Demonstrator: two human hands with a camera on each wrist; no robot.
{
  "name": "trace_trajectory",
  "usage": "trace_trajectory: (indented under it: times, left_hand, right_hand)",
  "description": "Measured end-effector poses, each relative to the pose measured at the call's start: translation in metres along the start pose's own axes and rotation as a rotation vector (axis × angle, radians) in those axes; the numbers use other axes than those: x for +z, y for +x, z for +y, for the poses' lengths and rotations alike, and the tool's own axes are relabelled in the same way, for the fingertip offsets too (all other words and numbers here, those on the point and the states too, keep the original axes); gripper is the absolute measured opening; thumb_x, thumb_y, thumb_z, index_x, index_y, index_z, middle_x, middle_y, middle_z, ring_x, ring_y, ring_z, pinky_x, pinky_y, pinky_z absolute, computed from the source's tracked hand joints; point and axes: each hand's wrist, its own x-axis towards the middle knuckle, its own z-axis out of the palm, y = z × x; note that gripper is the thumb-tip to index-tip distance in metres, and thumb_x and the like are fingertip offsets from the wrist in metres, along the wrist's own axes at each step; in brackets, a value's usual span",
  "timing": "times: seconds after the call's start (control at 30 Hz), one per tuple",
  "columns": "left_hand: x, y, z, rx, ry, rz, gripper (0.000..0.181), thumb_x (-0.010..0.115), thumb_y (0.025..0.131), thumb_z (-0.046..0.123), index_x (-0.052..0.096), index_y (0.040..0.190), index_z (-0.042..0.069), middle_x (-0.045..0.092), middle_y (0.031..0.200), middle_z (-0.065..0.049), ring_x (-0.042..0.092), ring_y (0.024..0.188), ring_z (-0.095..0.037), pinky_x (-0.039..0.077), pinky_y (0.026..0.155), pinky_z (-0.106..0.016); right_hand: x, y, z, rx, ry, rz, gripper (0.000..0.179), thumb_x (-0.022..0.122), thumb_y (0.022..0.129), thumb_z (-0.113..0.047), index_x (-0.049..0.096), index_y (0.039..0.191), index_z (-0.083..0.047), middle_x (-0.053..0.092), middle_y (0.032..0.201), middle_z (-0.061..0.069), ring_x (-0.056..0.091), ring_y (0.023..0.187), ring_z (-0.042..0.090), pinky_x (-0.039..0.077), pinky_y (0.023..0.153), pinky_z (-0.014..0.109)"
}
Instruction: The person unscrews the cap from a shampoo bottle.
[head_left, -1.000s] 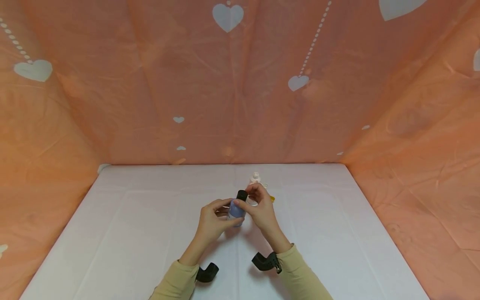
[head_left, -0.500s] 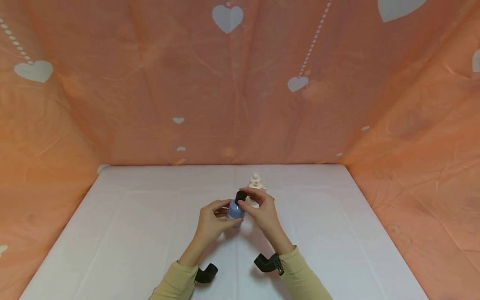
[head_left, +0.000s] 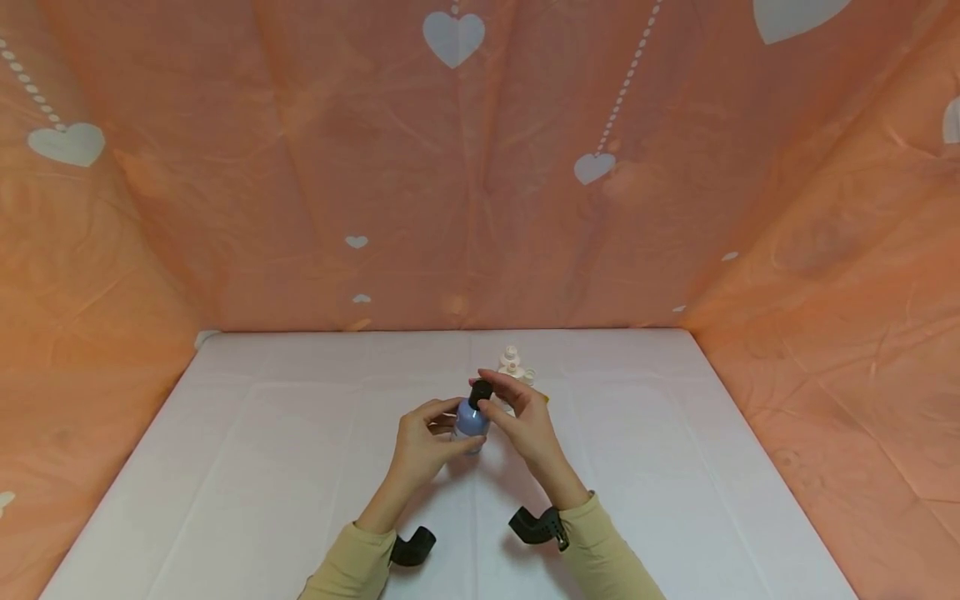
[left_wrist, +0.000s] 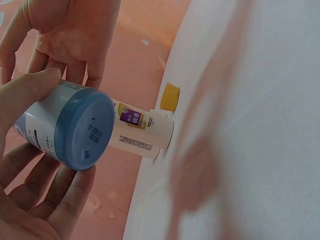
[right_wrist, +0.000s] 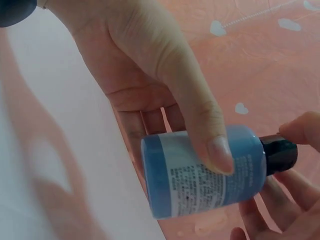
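Above the table in the head view, my left hand (head_left: 429,446) grips a small blue bottle (head_left: 470,422) with a white label, its thumb and fingers around the body. My right hand (head_left: 531,421) pinches the bottle's black cap (head_left: 481,393) between thumb and fingers. The cap sits on the bottle's neck. In the left wrist view the blue base (left_wrist: 87,130) of the bottle faces the camera, clear of the table. The right wrist view has the bottle lying across it, with the left thumb (right_wrist: 219,152) pressed on the printed label.
Beyond the right hand stand white bottles (head_left: 511,360), partly hidden by it. A yellow cap-like piece (left_wrist: 170,97) rests beside them. The white-covered table (head_left: 645,467) ends at a pink-orange cloth backdrop (head_left: 465,208), with cloth at both sides too.
My right hand's thumb and fingers have shifted from the bottle's shoulder up to the black cap, and its fingertips reach further left over it. The left hand keeps its grip on the bottle.
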Motion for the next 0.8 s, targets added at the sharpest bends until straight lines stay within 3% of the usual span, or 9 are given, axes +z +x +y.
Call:
trace_trajectory:
  times: [0.2,0.4,0.63,0.8]
  left_hand:
    - [-0.001,0.001,0.002,0.003,-0.014,-0.006,0.05,0.086,0.065,-0.003,0.068,0.111,-0.004,0.066,0.097,-0.013,0.066,0.089,-0.032,0.056,0.078,-0.042]
    - [0.0,0.0,0.002,0.003,-0.02,-0.008,0.05,0.086,0.065,-0.002,0.068,0.111,-0.004,0.066,0.096,-0.013,0.065,0.089,-0.032,0.056,0.078,-0.043]
    - [0.0,0.001,0.002,-0.007,-0.023,-0.014,0.051,0.086,0.065,-0.002,0.068,0.112,-0.003,0.066,0.097,-0.013,0.066,0.09,-0.031,0.056,0.077,-0.041]
    - [0.001,0.001,0.003,-0.007,-0.025,-0.014,0.05,0.086,0.065,-0.002,0.068,0.111,-0.004,0.066,0.095,-0.014,0.066,0.089,-0.032,0.056,0.077,-0.041]
  right_hand:
    - [0.008,-0.001,-0.012,0.034,-0.035,0.078,0.046,0.07,0.083,0.006,0.053,0.126,0.008,0.056,0.124,0.024,0.051,0.115,0.028,0.033,0.104,0.051]
    - [0.013,-0.004,-0.024,0.065,-0.068,0.119,0.043,0.073,0.08,0.006,0.053,0.118,0.009,0.057,0.114,0.017,0.053,0.108,0.026,0.038,0.099,0.045]
    - [0.008,0.001,0.001,0.055,-0.06,0.162,0.04,0.076,0.076,0.007,0.053,0.109,0.004,0.057,0.103,0.008,0.052,0.103,0.023,0.037,0.098,0.046]
    - [0.008,0.001,0.004,0.03,-0.079,0.178,0.038,0.079,0.075,0.003,0.054,0.105,0.002,0.056,0.099,0.005,0.053,0.099,0.02,0.038,0.097,0.046]
